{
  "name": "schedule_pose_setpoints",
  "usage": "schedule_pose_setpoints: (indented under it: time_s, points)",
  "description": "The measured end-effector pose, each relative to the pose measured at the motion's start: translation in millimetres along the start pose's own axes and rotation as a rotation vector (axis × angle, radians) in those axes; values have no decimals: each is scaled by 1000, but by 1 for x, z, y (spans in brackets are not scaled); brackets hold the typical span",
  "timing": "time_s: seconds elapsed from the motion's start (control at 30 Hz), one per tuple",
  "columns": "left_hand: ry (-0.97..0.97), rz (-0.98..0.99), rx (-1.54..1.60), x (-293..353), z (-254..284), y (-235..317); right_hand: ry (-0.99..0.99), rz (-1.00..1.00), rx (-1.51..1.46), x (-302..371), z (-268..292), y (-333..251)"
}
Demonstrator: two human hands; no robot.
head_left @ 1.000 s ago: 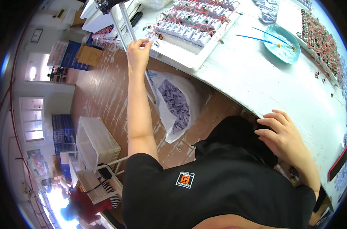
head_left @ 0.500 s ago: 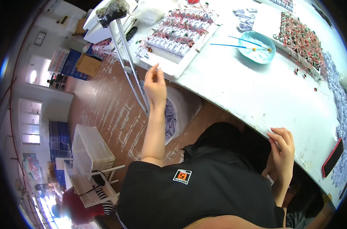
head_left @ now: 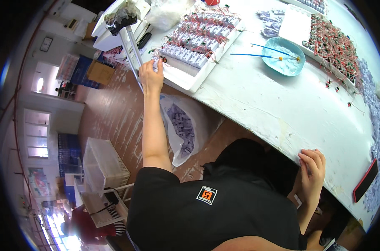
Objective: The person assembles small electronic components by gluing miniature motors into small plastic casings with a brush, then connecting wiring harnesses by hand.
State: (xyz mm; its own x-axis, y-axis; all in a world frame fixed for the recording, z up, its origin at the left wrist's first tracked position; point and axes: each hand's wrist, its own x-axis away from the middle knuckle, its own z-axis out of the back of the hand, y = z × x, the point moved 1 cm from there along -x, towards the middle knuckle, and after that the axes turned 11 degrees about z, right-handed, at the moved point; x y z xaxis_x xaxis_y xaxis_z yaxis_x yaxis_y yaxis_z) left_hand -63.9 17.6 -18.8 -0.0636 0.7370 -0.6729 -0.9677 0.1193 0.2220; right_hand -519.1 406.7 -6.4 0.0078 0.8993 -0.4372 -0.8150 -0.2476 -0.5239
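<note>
My left hand [head_left: 151,77] reaches to the near left corner of a white foam tray [head_left: 190,85]. Its fingers are bent together over the corner, and what lies between them, if anything, is hidden. Rows of white plastic housings [head_left: 185,54] with thin red wires fill most of that tray. My right hand [head_left: 312,169] rests at the table's front edge, with loosely curved fingers and nothing visible in it.
On the white table [head_left: 257,100] sit a light blue bowl [head_left: 284,69] of white stuff with two blue sticks, a second tray of wired parts [head_left: 334,46] and a red-edged phone [head_left: 365,180]. A metal stand [head_left: 133,46] rises beside the table. Below is a bag of grey pieces [head_left: 183,129].
My left hand has moved left and up from in front of the tray to its corner, covering the small part there. My right hand stays about where it was.
</note>
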Motion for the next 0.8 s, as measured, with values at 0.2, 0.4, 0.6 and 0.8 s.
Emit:
schedule_pose_setpoints:
  time_s: [0.2, 0.4, 0.6, 0.8]
  points:
    - [36, -117, -19, -20, 1, 11, 29, 35, -3, -1, 3, 3]
    - [54, 30, 53, 0, 55, 43, 82, 85, -41, 6, 13, 26]
    - [-237, -260, 861, 90, 70, 253, 147, 17, 80, 23, 56, 37]
    - [-652, -935, 1150, 160, 93, 407, 167, -70, 132, 7, 106, 75]
